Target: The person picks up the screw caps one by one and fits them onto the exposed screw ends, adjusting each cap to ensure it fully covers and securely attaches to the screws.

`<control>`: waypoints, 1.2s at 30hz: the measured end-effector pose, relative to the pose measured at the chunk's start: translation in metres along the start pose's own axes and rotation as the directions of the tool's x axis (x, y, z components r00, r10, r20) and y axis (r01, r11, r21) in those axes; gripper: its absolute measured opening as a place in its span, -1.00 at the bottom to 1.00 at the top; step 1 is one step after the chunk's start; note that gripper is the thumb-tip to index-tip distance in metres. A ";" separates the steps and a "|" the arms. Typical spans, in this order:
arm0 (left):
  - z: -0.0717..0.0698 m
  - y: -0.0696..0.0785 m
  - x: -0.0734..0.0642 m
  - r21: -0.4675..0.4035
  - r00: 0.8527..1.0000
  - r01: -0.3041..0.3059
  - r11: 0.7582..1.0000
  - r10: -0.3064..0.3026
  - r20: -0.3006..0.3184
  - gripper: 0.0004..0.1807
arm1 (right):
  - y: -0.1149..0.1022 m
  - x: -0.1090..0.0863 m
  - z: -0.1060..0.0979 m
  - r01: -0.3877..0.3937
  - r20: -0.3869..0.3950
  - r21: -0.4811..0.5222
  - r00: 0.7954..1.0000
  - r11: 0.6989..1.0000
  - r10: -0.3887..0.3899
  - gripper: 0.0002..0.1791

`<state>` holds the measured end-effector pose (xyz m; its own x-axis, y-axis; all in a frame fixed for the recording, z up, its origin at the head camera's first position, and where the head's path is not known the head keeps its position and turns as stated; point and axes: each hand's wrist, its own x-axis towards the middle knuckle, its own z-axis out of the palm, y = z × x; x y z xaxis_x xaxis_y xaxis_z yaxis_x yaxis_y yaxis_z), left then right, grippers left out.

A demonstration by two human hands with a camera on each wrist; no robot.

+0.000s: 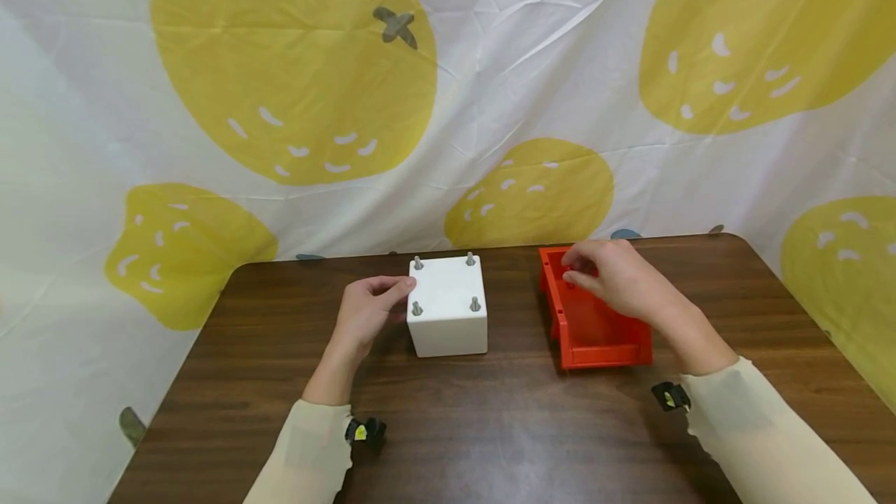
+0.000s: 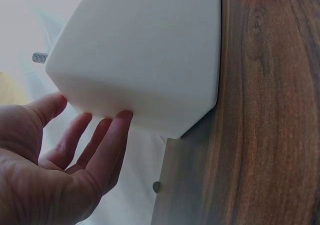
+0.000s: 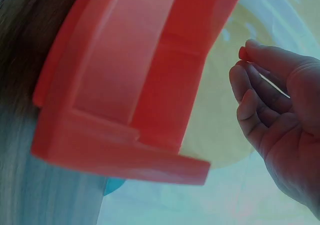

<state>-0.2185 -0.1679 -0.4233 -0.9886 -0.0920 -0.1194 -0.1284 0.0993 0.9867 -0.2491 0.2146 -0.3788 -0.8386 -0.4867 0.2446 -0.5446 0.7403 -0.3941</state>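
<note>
White block stands on the brown wooden table, its left side touched by the left hand, whose thumb and fingertips rest against it, spread a little apart and not wrapped round it. Four threaded metal studs rise from the block's top, one near each corner. Next, apart from the block, comes a red open-topped bin on the same table. Over the bin, the right hand pinches a small red piece between thumb and fingertip. Behind hangs white cloth with yellow fruit shapes.
</note>
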 end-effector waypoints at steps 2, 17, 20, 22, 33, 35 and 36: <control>0.000 0.000 0.000 0.001 1.000 0.000 1.000 0.000 -0.001 -0.62 | -0.004 0.001 -0.001 0.007 -0.006 0.017 1.000 1.000 -0.007 -0.85; 0.000 -0.001 0.000 -0.003 1.000 -0.001 1.000 0.001 -0.002 -0.63 | -0.029 0.004 0.003 0.039 -0.077 0.127 0.997 0.991 -0.029 -0.85; 0.000 -0.001 0.000 -0.001 1.000 -0.005 1.000 0.005 -0.002 -0.63 | -0.034 0.005 0.005 0.050 -0.087 0.146 0.996 0.988 -0.037 -0.85; 0.000 0.000 0.000 0.003 1.000 -0.007 1.000 0.007 -0.002 -0.63 | -0.038 0.006 0.005 0.053 -0.092 0.153 0.995 0.987 -0.039 -0.86; -0.001 -0.001 0.000 0.006 1.000 -0.016 1.000 0.016 -0.003 -0.63 | -0.058 0.012 0.016 0.047 -0.053 0.222 0.998 0.974 -0.036 -0.83; -0.001 -0.001 0.000 0.008 1.000 -0.016 1.000 0.016 -0.003 -0.63 | -0.062 0.013 0.018 0.056 -0.048 0.231 0.998 0.971 -0.047 -0.82; -0.001 -0.001 0.000 0.009 1.000 -0.017 1.000 0.017 -0.003 -0.63 | -0.063 0.014 0.019 0.062 -0.047 0.236 0.997 0.970 -0.053 -0.81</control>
<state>-0.2184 -0.1688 -0.4242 -0.9904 -0.0932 -0.1025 -0.1125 0.1098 0.9876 -0.2261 0.1520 -0.3674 -0.8083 -0.5025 0.3067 -0.5779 0.5780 -0.5761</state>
